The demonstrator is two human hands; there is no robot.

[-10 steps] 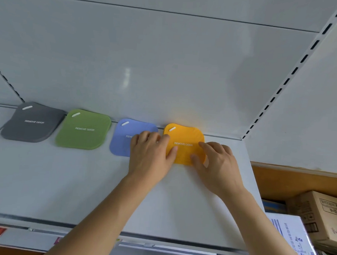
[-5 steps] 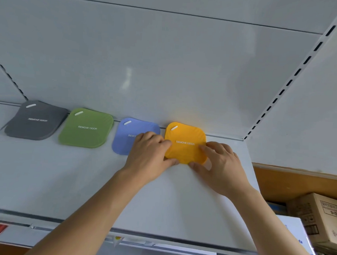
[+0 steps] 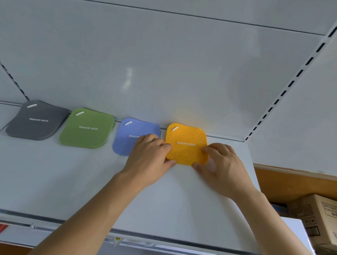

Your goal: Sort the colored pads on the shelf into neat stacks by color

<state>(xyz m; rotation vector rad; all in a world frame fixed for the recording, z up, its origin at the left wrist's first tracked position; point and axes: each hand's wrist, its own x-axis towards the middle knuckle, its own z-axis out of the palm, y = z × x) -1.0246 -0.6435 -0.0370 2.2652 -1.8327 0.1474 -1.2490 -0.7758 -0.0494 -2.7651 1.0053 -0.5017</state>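
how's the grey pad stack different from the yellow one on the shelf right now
The grey stack lies at the far left of the row, the yellow stack at the far right. Nothing touches the grey stack, while the left hand and right hand pinch the yellow stack's side edges. Both are rounded squares printed REMOVE ODOR, with a white slot in one corner.

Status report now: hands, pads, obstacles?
Left hand and right hand pinch the yellow square pad stack. Grey, green, blue stacks lined up. Nothing in the way.
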